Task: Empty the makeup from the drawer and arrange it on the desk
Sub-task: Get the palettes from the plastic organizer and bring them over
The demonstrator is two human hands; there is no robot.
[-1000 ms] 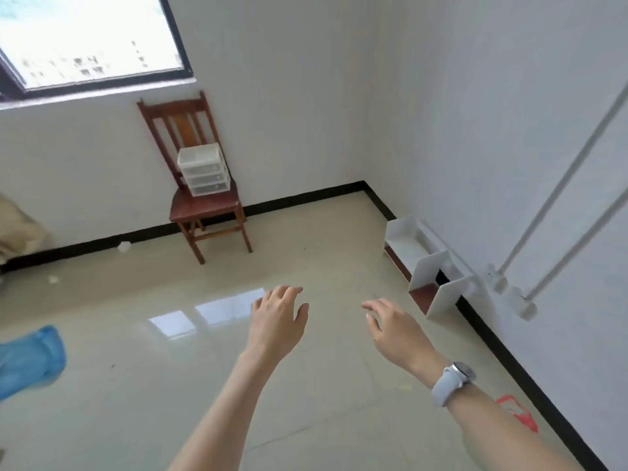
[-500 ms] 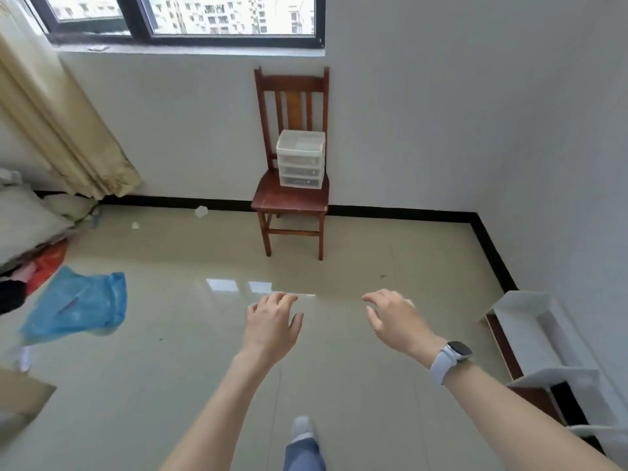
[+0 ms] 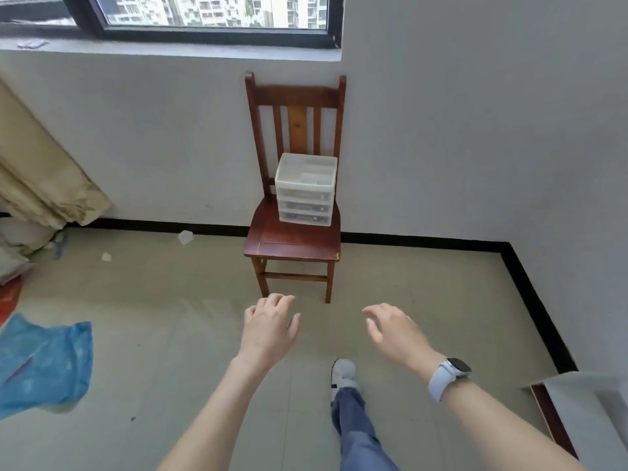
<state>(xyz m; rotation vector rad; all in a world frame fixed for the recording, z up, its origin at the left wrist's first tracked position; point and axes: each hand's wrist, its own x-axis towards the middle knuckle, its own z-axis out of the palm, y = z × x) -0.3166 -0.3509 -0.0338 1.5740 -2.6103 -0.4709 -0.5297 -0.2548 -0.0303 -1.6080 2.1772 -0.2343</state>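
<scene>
Room view: the wall and window now face the camera squarely, where a second ago they lay off to the left; the person is closing in.
Chair [image 3: 293, 237]: central, nearer than before, against the wall.
Drawer unit [image 3: 305, 189]: translucent, three drawers, all closed, on the chair seat; contents unclear.
Left hand [image 3: 268, 329]: raised, fingers loosely spread, holding nothing.
Right hand [image 3: 397, 333]: likewise relaxed and empty, watch on wrist.
Task stage: approach only; no makeup removed, no desk in view.

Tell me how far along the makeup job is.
Nothing looks done: the clear plastic three-drawer unit sits on the brown wooden chair, drawers closed. Left hand and right hand are empty, short of it. Emptying and arranging remain; no desk shows.
</scene>
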